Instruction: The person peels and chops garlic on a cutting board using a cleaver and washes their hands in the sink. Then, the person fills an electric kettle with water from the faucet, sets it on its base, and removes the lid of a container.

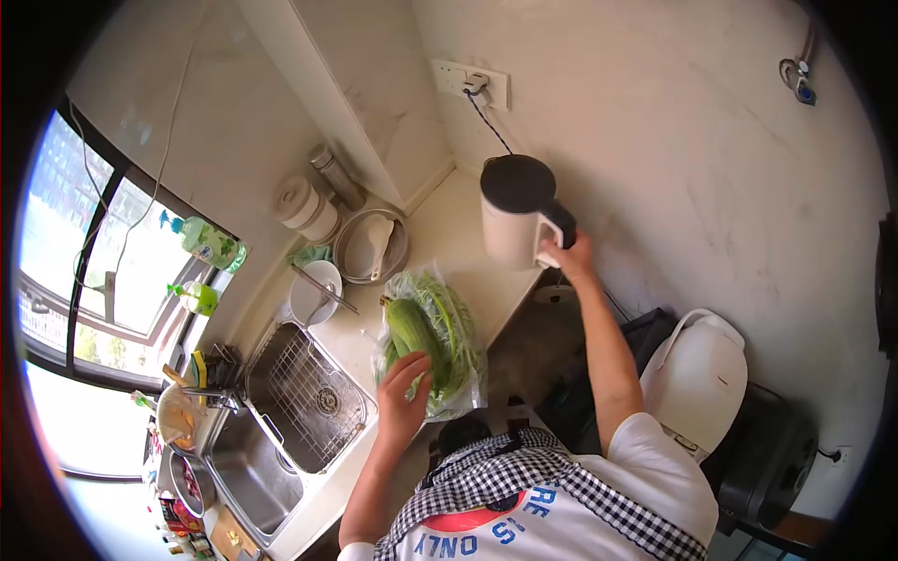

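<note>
My right hand [572, 254] is wrapped round the handle of a white electric kettle [510, 229] with a black lid. The kettle is upright at the counter's right edge; whether it touches the counter I cannot tell. My left hand [404, 397] is over the near end of a clear plastic bag [458, 351] of green vegetables, its fingers loosely bent and gripping nothing visible. A long green gourd [412, 327] lies on the bag, right by those fingers. Whether the fingertips touch the gourd or bag is unclear.
Left of the bag are a white bowl [309, 297] with chopsticks and a round pan [393, 257] with a white spoon. A double sink [253, 467] holds a wire rack [323, 421]. A plugged socket [472, 84] is on the wall. A white appliance [697, 379] stands at right.
</note>
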Demonstrator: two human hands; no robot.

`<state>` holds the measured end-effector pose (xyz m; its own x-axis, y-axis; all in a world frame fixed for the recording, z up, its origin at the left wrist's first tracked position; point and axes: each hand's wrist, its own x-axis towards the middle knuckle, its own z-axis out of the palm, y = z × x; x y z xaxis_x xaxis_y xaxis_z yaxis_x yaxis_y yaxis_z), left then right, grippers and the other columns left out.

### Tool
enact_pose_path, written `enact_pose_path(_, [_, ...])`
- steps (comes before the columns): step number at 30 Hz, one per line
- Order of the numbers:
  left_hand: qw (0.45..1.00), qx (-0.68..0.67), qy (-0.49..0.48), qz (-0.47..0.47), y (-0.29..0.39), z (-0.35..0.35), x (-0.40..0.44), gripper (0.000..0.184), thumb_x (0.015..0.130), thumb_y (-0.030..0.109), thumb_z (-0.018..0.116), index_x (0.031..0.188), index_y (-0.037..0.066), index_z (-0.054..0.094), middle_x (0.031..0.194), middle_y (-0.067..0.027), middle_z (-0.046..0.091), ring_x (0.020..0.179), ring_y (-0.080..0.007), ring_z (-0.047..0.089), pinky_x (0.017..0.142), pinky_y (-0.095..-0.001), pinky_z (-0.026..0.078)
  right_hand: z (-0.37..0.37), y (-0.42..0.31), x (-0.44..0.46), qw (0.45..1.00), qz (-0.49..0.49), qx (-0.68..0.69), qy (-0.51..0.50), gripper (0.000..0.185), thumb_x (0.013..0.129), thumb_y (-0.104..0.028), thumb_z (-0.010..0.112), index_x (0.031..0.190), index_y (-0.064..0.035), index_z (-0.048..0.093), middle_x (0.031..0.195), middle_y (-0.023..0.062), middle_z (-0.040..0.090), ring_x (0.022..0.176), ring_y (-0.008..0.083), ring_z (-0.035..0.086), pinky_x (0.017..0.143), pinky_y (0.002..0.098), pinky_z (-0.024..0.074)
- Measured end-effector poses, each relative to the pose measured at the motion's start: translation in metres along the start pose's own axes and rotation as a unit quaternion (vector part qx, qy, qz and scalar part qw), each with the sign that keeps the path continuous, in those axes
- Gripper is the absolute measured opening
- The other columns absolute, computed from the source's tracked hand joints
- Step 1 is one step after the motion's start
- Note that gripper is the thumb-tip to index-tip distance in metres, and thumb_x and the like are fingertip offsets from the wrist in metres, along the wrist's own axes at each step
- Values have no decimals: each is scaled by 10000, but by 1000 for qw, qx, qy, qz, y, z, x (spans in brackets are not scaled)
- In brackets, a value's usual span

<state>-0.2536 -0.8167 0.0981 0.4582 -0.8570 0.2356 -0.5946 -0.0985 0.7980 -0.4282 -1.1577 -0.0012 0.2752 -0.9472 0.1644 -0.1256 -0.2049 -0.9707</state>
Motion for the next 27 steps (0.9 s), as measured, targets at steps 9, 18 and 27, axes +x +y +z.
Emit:
enact_pose_path(9, [969, -217, -113, -38, 1, 80, 71, 342, 851, 23, 621, 1189, -11, 579, 1147, -143, 611, 1013, -200, 612, 886, -305, 482, 63, -17, -53, 982, -77, 60, 161, 217, 706, -143, 716, 824, 15, 627, 662, 103, 609, 604, 147, 556, 596, 319, 460])
enact_pose_path(18, [992, -127, 16, -15, -2, 147, 121, 519, 816, 260, 722, 1215, -15, 537, 1118, -158, 582, 1024, -254, 577, 892, -357, 453, 95, -34, -74, 988, -84, 25, 128, 181, 732, -141, 718, 778, -25, 588, 615, 37, 576, 585, 91, 525, 525, 288, 440])
enact_pose_path(27, [968, -215, 2, -132, 2, 159, 138, 286, 781, 224, 768, 902, -3, 641, 786, -8, 624, 747, -89, 566, 705, -251, 459, 20, 87, -44, 932, 179, 273, 156, 243, 807, -112, 644, 1015, 7, 599, 884, 101, 656, 838, 215, 644, 750, 335, 518])
